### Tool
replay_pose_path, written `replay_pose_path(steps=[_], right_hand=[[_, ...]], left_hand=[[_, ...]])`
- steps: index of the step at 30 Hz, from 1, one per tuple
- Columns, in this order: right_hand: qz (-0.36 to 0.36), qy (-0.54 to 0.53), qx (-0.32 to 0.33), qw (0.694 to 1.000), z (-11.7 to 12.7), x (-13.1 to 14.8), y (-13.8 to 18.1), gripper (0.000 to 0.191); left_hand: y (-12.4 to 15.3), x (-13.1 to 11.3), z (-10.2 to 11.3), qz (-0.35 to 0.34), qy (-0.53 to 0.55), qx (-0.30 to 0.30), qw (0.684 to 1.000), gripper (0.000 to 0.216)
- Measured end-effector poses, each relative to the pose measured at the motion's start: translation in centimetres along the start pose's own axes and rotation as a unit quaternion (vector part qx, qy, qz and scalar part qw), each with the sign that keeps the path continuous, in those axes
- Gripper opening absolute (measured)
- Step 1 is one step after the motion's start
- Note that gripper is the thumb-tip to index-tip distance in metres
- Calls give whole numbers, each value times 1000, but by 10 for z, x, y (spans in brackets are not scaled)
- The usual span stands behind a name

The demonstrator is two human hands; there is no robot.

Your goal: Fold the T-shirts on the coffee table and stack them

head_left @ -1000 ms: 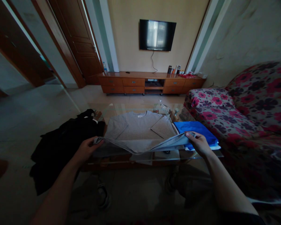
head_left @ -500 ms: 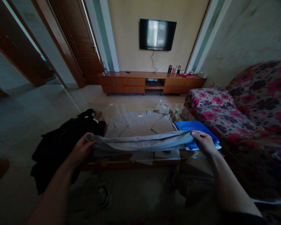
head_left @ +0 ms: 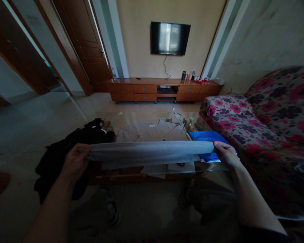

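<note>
A grey T-shirt (head_left: 149, 132) lies on the glass table with its collar towards the far side. Its near edge is lifted and stretched taut between my two hands. My left hand (head_left: 76, 160) is closed on one corner, beside a heap of black clothing (head_left: 63, 155). Pinching the opposite corner is my right hand (head_left: 225, 152), over a folded blue garment (head_left: 205, 136). The raised fabric covers the lower part of the shirt.
Under the glass tabletop (head_left: 210, 166) some papers or packets show. A flowered sofa (head_left: 233, 125) stands at the right. Against the far wall is a wooden cabinet (head_left: 144, 89) with bottles on top, below a television (head_left: 170, 38).
My hands have moved apart, the left one further left and slightly down. The loosely bunched shirt edge is now pulled straight and smooth.
</note>
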State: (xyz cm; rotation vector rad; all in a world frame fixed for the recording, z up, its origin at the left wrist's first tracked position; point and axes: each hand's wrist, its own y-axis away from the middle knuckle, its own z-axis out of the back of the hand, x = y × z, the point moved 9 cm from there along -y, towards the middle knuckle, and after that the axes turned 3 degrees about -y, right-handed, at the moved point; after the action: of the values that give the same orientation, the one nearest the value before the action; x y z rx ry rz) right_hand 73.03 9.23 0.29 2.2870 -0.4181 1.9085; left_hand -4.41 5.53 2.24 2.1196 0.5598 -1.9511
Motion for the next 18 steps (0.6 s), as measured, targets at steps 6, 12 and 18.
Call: replay_pose_path(steps=[6, 12, 18], right_hand=[[-38, 16, 38, 998, -1, 2, 6, 36], [-122, 80, 229, 963, -1, 0, 35, 40], [-57, 49, 427, 901, -21, 10, 60, 39]], left_hand=[[1, -2, 2, 12, -3, 2, 1000, 41], [1, 21, 31, 106, -28, 110, 988, 48], [25, 32, 31, 112, -54, 329, 936, 42]])
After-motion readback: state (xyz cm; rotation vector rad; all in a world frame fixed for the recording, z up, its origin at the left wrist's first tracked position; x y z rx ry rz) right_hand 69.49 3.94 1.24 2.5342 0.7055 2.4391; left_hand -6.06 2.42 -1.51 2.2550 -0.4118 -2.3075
